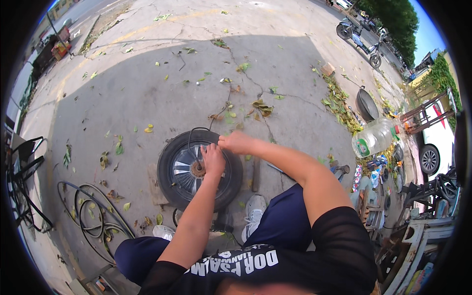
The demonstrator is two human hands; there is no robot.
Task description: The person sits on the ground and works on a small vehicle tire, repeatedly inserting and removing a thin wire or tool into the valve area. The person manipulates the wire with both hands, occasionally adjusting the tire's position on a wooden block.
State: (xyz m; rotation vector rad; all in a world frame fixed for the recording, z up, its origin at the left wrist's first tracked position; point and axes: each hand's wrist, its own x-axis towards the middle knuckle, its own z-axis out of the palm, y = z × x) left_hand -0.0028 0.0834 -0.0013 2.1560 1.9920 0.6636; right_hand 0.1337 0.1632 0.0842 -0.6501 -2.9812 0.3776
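1. We find the spoked wheel (183,169) with its silver-and-black hub face up, just ahead of our white sneakers (254,215); its black tire (227,189) surrounds the hub.
2. We see our left hand (212,160) over the upper right part of the wheel, its fingers partly bent and pointing toward the tire's far edge. We cannot tell whether they grip anything.
3. We see our right hand (237,142) at the upper right edge of the tire, just beside the left fingertips. Its fingers are curled inward; we cannot tell what, if anything, they pinch.
4. We note a thin black cable (199,129) looping over the tire's far edge, near both hands.
5. We note a wooden block (156,191) against the wheel's left side, partly hidden by it, and a short bar (256,175) on the concrete (123,83) to the right.
6. We locate a loosely coiled black hose (102,227) to the left and a clear plastic bottle (376,138) well apart to the right.
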